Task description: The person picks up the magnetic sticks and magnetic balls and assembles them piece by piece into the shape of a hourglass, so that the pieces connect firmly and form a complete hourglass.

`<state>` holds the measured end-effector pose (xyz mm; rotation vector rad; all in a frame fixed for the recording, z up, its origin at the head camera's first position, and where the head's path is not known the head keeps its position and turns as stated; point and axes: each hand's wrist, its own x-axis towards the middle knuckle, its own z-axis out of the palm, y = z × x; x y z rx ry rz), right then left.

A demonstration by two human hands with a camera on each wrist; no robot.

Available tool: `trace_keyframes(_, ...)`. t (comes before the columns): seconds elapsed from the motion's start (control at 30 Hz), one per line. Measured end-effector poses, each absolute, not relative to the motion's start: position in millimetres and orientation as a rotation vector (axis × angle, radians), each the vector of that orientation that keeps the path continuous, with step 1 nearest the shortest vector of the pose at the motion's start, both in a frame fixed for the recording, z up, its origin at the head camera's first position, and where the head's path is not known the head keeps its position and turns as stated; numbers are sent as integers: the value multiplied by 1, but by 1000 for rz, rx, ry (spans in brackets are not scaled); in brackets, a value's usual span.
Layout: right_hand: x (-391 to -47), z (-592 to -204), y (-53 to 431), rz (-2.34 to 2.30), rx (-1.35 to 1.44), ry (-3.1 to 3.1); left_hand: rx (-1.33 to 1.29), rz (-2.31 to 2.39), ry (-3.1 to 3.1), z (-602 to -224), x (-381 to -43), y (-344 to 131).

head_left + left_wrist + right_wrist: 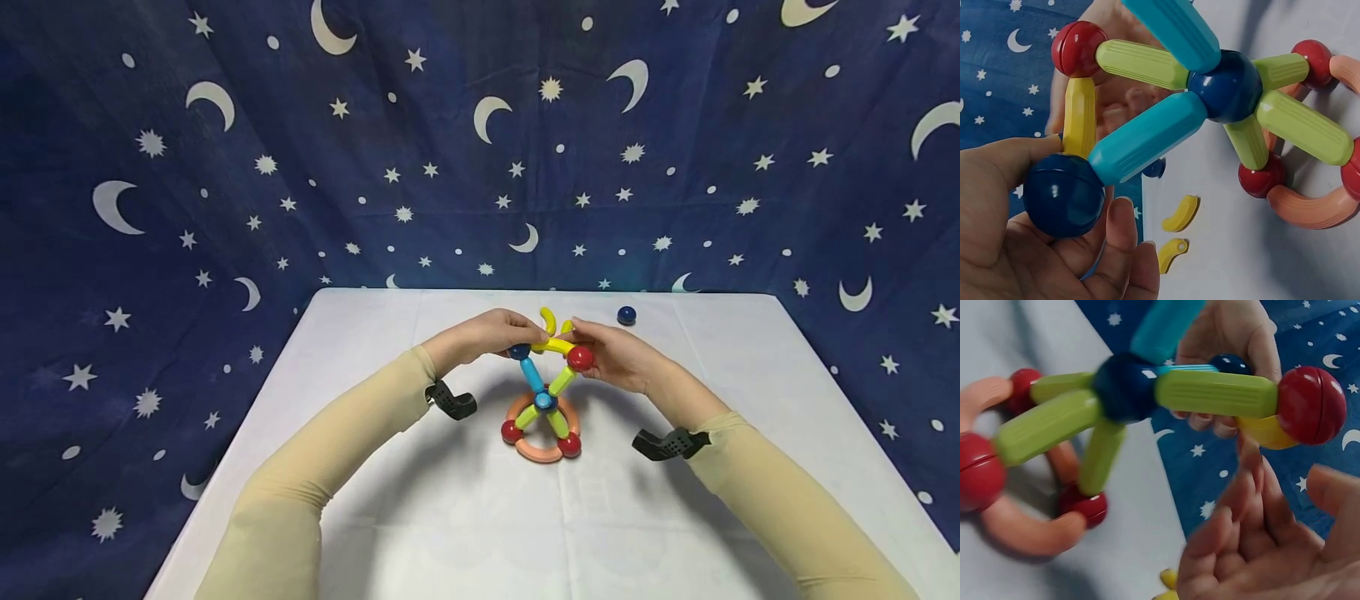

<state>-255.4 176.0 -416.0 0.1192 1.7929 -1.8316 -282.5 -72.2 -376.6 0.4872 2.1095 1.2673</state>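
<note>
A magnetic stick-and-ball figure stands on a ring of salmon curved sticks (pixel 536 452) and red balls (pixel 512 431). Lime sticks (pixel 1307 127) rise to a dark blue centre ball (pixel 1225 86), from which a free turquoise stick (pixel 1179 31) points upward. Another turquoise stick (pixel 1147 139) leads to a dark blue ball (pixel 1064 197), gripped between the thumb and fingers of my left hand (pixel 495 332). A yellow curved stick (pixel 555 345) bridges that ball and a red ball (pixel 580 359). My right hand (pixel 611 350) touches the yellow stick with its fingertips, thumb held apart.
Two loose yellow curved sticks (pixel 1181 214) lie on the white-covered table (pixel 420 517) behind the figure. A loose dark blue ball (pixel 626 315) sits near the back edge. A dark blue star-and-moon curtain (pixel 450 225) hangs behind the table.
</note>
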Motion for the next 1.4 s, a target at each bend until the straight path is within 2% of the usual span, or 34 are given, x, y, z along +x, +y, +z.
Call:
trace_keyframes(0.17,-227,-436,188,-1638,64,2161,485,1255,2121,-376,-282,-72)
trace_keyframes(0.43,-161,-471,180,-1177,-223,2593,482,1258,2136,-375,-279,-77)
trace_keyframes(0.63,-146,-483,166,-944,-332,2818,468,1285,2148,-375,-275,-78)
trace_keyframes(0.97,-163,-482,175,-917,-349,2852,410,1311,2166,-376,-274,-86)
trace_keyframes(1.4,-225,-484,180,-1036,-311,2762,246,1372,2072,-379,-260,-123)
